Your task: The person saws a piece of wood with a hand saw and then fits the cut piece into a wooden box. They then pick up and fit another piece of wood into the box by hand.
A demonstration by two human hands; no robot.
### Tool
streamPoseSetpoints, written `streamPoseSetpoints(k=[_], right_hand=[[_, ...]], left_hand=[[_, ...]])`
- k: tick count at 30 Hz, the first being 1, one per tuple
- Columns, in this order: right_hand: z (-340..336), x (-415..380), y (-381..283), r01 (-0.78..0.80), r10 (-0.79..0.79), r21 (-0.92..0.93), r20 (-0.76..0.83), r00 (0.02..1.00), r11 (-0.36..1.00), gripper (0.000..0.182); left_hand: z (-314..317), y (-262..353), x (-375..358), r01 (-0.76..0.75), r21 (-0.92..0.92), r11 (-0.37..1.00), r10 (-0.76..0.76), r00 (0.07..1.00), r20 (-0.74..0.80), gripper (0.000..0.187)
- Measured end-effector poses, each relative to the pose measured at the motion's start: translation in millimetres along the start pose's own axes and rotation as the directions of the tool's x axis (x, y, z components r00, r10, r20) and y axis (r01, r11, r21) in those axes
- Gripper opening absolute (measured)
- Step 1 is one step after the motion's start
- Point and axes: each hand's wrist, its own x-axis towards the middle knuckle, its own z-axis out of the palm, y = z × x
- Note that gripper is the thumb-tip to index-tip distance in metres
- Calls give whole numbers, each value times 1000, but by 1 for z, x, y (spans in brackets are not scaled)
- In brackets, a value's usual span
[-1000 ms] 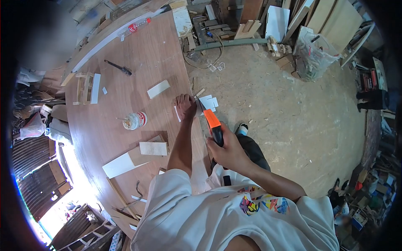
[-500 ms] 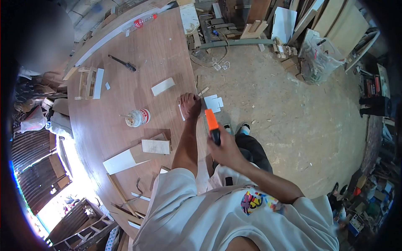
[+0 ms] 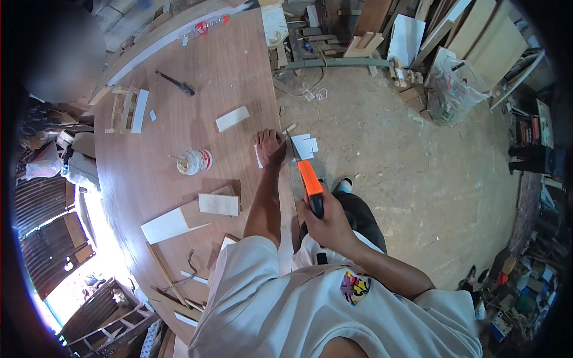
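Note:
My right hand (image 3: 331,222) is wrapped around the handle of a handsaw (image 3: 310,178), orange with a black grip. The saw's thin blade points away from me, its tip close to my left hand. My left hand (image 3: 271,147) rests at the table's right edge, fingers bent over a small white piece of wood (image 3: 258,156) and mostly covering it. A pale stick end (image 3: 290,127) pokes out just beyond that hand. White cut pieces (image 3: 307,145) lie on the floor past the edge, partly behind the blade.
On the wooden table (image 3: 221,77) are a white block (image 3: 232,119), a jar (image 3: 194,161), a dark tool (image 3: 176,83), a plastic bottle (image 3: 209,25) and a stacked block (image 3: 218,204). A plastic bag (image 3: 456,89) stands by leaning boards. My foot (image 3: 344,185) is below the saw.
The saw has swung from an upright, foreshortened view to lying forward, its blade now showing beside my left hand. My right hand has shifted slightly right. My left hand stays at the edge.

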Motion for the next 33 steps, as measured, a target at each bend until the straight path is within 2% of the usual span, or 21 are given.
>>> streamPoseSetpoints(k=[1,3,4,6,9,10,12,13,16,18,19,23,25,26,27,28,30,31,33], right_hand=[[2,13,15,9,-9,-1,-6,1000,1000,22],[9,45,44,-220,220,76,7,976,973,13],[10,47,47,-207,207,74,10,978,976,13],[16,37,49,-73,72,-49,-23,997,996,15],[7,5,2,-89,88,40,19,996,995,15],[6,11,16,-82,82,36,15,997,996,15],[9,28,58,32,-36,-48,-97,995,998,22],[3,42,59,-218,219,64,-8,976,974,18],[2,48,50,-172,172,-41,-5,985,984,15],[2,39,43,-184,184,5,-34,982,983,15],[3,41,41,-184,187,50,-61,980,982,15],[3,53,40,-163,165,42,-49,985,986,13],[2,71,33,-224,229,232,4,973,947,9],[-3,81,28,-228,233,231,5,972,946,9],[-9,96,19,-292,281,311,80,956,904,8],[-14,108,13,-357,320,384,158,934,851,7],[-21,130,10,-370,312,381,207,927,847,8],[-25,137,8,-384,303,374,257,918,844,8],[-24,137,9,-371,296,358,247,923,857,8]], left_hand=[[1,1,4,-7,-3,1000,7,1000,-7,13],[3,-2,0,-52,-37,998,48,995,-87,13],[6,-3,2,-53,-34,998,50,994,-100,13],[8,-5,-1,-30,38,999,33,996,-79,14],[4,-3,1,-15,17,1000,16,998,-68,14],[8,-3,6,-18,11,1000,19,997,-74,14],[11,-7,3,-51,-24,998,48,993,-108,14],[8,-6,2,-43,-20,999,41,993,-109,14],[4,-2,8,-60,17,998,62,988,-144,12],[4,0,11,-102,-15,995,100,991,-88,11],[5,-1,15,-98,-9,995,97,991,-94,11],[8,1,15,-107,13,994,108,982,-157,11],[9,0,13,-102,2,995,101,977,-187,11],[8,-2,12,-118,-11,993,116,988,-104,12],[7,-4,13,-136,-25,990,136,990,-27,13],[5,-7,12,-140,-25,990,139,990,-28,13],[-5,-16,7,-298,-222,929,332,933,137,32],[-13,-20,6,-309,-225,924,343,930,130,32],[-29,-29,-1,-514,-197,835,551,786,281,64]])
